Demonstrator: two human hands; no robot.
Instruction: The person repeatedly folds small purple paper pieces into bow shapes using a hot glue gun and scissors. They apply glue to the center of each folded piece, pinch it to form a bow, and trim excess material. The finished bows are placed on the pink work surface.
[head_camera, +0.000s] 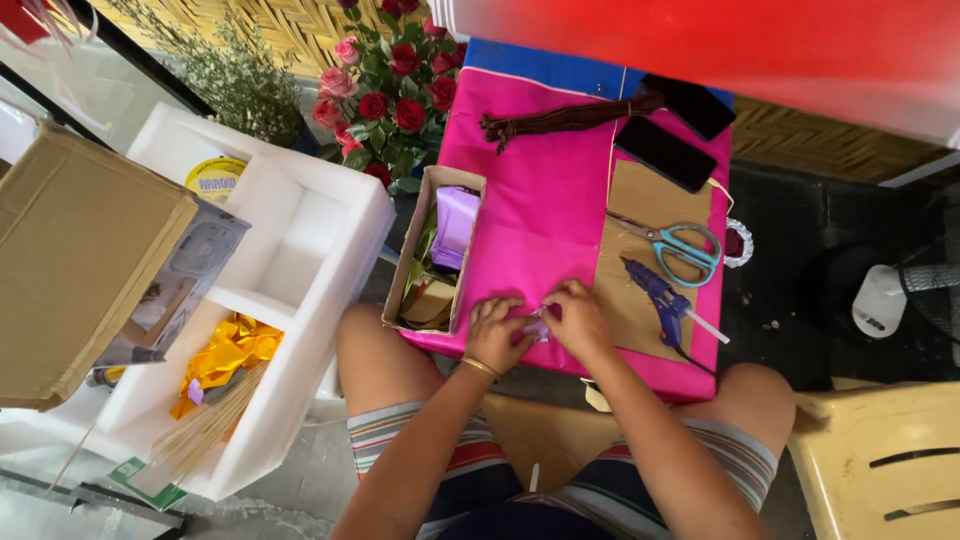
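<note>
Head view: at lower centre of the frame both hands meet over the near edge of a pink sheet (540, 210). The left hand (497, 332) and right hand (577, 318) have fingertips curled and pinched together on a small pale purple piece (538, 328), which sits between them, mostly hidden; its shape cannot be told. To work it well, it seems best to keep the piece low over the sheet, pinch with the tips only, and turn it in small moves so the fold stays tight. Just right of the right hand a blue glue gun (662, 297) lies on a brown board (640, 200), nozzle pointing lower right; mind that tip. Above it lie teal scissors (680, 248). Left of the hands a narrow box (432, 250) holds purple and green scraps. Red roses (392, 95) stand at upper centre, a white foam tray (300, 250) at left.
</note>
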